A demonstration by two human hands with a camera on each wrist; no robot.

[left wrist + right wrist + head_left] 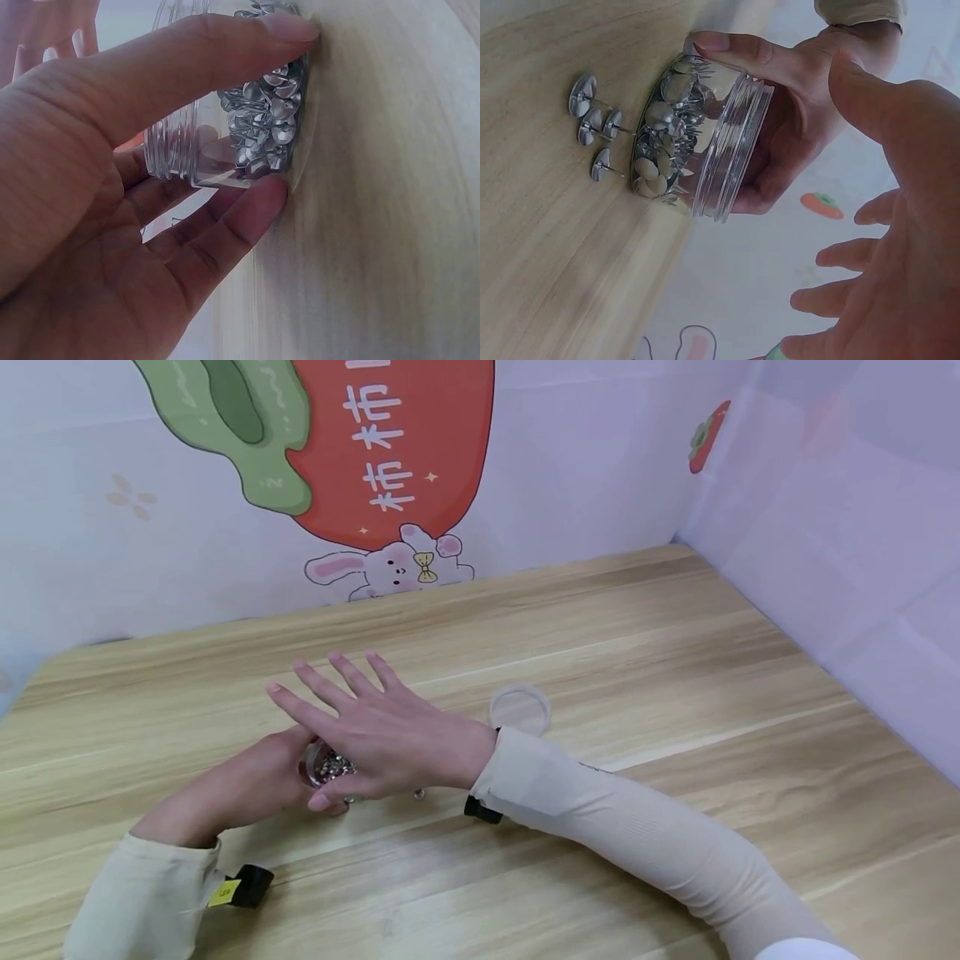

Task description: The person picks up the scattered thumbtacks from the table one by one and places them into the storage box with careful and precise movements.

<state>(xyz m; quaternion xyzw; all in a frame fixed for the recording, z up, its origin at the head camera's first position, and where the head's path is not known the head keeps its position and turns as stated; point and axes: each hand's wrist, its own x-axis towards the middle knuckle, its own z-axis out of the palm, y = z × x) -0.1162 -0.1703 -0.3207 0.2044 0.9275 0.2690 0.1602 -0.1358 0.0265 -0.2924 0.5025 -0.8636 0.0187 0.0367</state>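
A clear plastic jar [731, 142] with a threaded rim stands on the table, its mouth uncovered. Silver thumbtacks [262, 135] fill its lower part. My left hand [258, 785] grips the jar from the side, thumb on one wall and fingers round the other. Above the jar's mouth hovers my right hand [390, 735], palm down with its fingers spread and nothing held; in the head view it hides part of the jar. Several loose thumbtacks [583, 95] lie on the table beside the jar, and one loose thumbtack [419, 793] shows near the right wrist in the head view.
A clear round lid [520, 706] lies on the wooden table [637, 635], behind my right wrist. White walls printed with a rabbit [390, 568] and a large red fruit [420, 443] border the table at the back and right.
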